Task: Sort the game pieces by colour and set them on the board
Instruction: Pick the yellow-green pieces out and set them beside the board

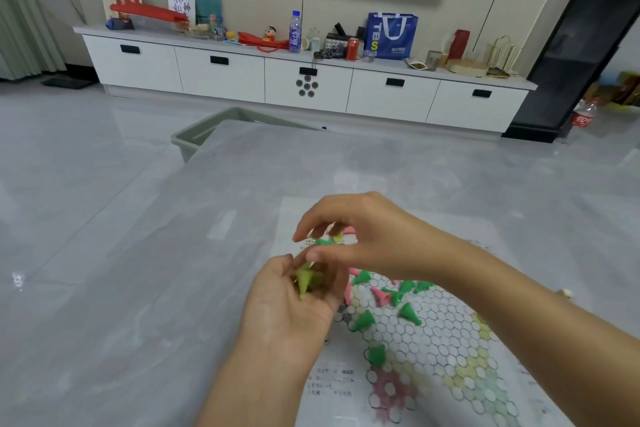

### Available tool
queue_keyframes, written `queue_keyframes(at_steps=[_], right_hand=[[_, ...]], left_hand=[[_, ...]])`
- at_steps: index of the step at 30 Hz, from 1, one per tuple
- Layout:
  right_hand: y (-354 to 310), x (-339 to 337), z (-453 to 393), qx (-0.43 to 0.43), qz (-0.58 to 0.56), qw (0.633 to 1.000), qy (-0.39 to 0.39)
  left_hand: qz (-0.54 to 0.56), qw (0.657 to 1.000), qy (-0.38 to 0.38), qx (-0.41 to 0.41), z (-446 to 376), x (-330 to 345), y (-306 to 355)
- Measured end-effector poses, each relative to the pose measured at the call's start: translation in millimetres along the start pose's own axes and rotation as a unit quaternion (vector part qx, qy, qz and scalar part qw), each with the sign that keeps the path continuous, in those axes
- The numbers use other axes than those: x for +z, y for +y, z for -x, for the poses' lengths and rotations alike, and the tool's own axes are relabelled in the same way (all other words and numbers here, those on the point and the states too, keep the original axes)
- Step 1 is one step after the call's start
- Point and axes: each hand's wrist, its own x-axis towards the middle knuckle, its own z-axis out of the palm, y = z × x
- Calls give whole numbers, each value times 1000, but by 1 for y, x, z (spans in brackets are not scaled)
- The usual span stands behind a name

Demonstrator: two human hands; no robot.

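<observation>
The game pieces are small plastic cones with a flared base and a narrow tip, in dark green, pale yellow-green and pink. The left hand (294,302) is cupped palm-up just left of the board (450,340), its fingers curled loosely around a small cluster of yellow-green pieces (306,279) lying in the palm. The right hand (360,236) reaches across from the right and hovers just above and beyond the left one, fingers bent downward and thumb pointing left towards the cupped pieces; whether its fingertips actually pinch a piece I cannot tell, since the cones under them are partly hidden. Beneath those fingers sits a small mixed heap (329,239) of green, yellowish and pink cones on the far part of the sheet. The board is a thin white printed sheet lying flat on the grey marble-look table (138,253), covered by a honeycomb of white hexagonal cells, with pink-tinted cells at a near point and yellow and pale green ones at the right. Scattered on it, tipped over at the centre, are dark green pieces (410,314) and several pink pieces (381,296), lying close together but unsorted. One more green cone (376,354) lies nearer, just above the pink-tinted point.
</observation>
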Motion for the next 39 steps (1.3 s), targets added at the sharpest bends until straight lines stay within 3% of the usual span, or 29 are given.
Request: queue_keyframes(at_steps=[4,10,13,15,17,20,24,29,32,36,39], right_hand=[[23,2,-17,93,55,990,95],[53,51,-71,152,221,962,-48],[55,69,-83,160,267,950,-18],[53,68,-80,153,202,966,54],[45,59,-67,155,49,978,131],[26,42,-26,146,-146,962,179],[8,23,47,152,-165,952,206],[3,17,100,185,-167,936,248],[7,26,113,192,-168,934,249],[13,30,121,178,-237,918,263],[18,27,126,143,-196,930,277]], left_hand=[[-39,997,62,21,1,-2,1],[-54,995,80,31,-2,-5,7],[-49,995,82,31,-7,-5,11],[-35,995,81,38,-8,-4,13],[-41,996,67,47,-8,-2,14],[-104,993,38,50,-5,0,8],[-243,965,-5,95,1,4,-11],[-464,878,-76,90,11,7,-46],[-521,841,-109,99,14,3,-56],[-551,819,-107,115,12,1,-56],[-573,804,-105,124,9,2,-59]])
